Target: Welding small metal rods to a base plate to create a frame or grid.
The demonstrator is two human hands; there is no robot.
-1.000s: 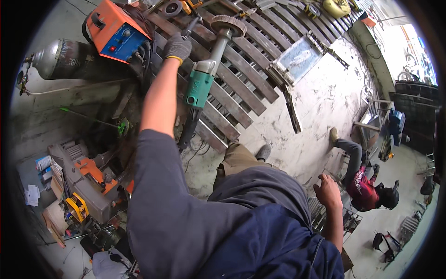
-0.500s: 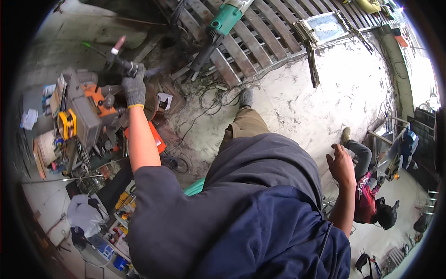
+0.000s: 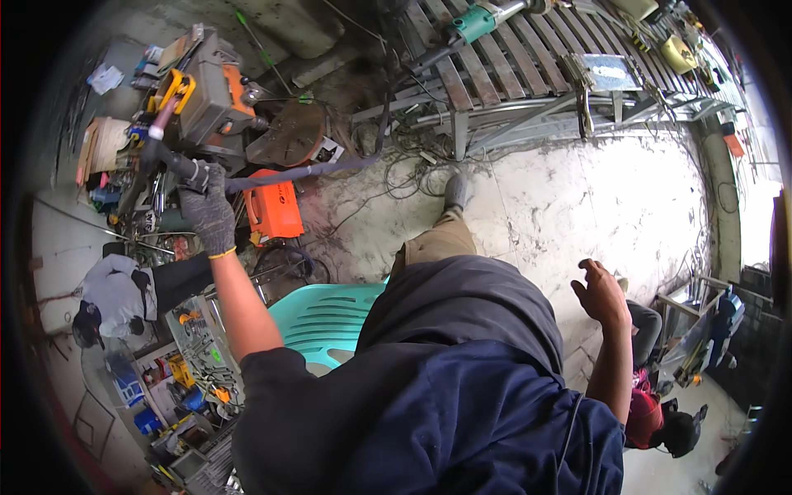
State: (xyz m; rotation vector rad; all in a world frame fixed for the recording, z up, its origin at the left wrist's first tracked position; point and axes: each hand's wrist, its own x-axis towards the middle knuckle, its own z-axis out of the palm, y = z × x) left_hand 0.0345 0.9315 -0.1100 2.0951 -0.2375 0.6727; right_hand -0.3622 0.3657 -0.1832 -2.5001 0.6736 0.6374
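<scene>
My left hand [image 3: 208, 213], in a grey knit glove with a yellow cuff edge, is closed round the handle of a welding torch [image 3: 157, 148]. The torch has a black head and a pinkish nozzle pointing up and away. From the grip, a dark sheathed cable [image 3: 305, 172] runs right and then bends upward past the bench. My bare right hand [image 3: 605, 295] hangs at my right side, fingers loosely bent and apart, holding nothing. Beyond the torch stand a grey and orange machine [image 3: 216, 103] and a yellow-framed tool [image 3: 175, 89]. Just right of the glove is an orange case [image 3: 276, 208].
A green chair [image 3: 322, 318] stands close at my left. Ahead, a slatted metal bench [image 3: 503, 62] carries a green angle grinder [image 3: 477, 23]. Loose cords [image 3: 408, 175] lie on the floor. One person [image 3: 120, 289] is at far left; another, in red [image 3: 645, 417], crouches at right.
My left hand has brought the torch nearer and a little left. My view has turned, so the bench sits farther right and more of the green chair shows. My right hand still hangs free.
</scene>
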